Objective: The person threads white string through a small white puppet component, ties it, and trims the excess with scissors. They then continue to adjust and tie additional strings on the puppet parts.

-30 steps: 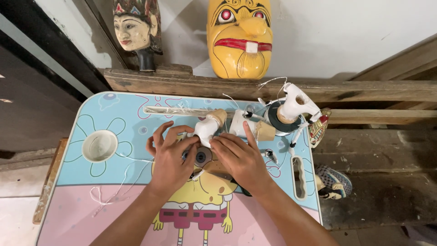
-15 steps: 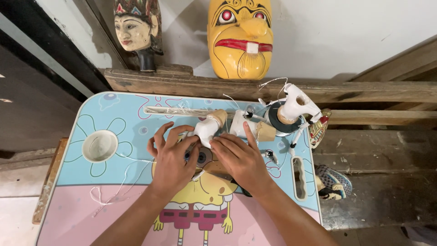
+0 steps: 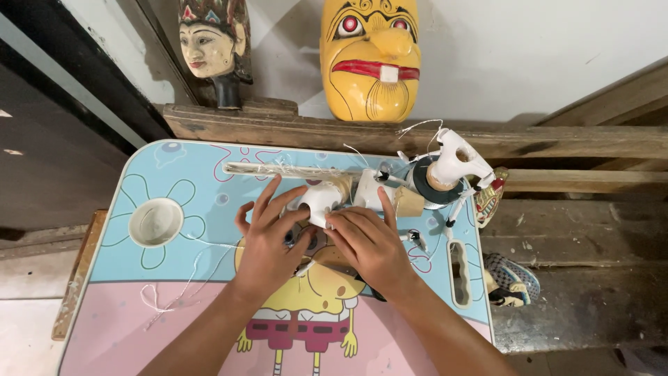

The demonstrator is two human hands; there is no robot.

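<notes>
White-painted wooden puppet parts (image 3: 362,191) lie across the far half of a small cartoon-printed table (image 3: 125,313), with the puppet's head (image 3: 456,160) tipped toward the right edge. Both hands come in from the near side, palms down, meeting over the middle of the table. The left hand (image 3: 268,244) has its fingers spread, their tips resting on a white limb piece (image 3: 316,202). The right hand (image 3: 369,244) lies flat just beside it, fingers together and pressing down on the piece below; neither hand is closed into a grip. Loose white string (image 3: 181,282) trails off to the left. Behind, a yellow mask (image 3: 369,56) and a carved head (image 3: 212,45) stand on a wooden beam (image 3: 278,129).
</notes>
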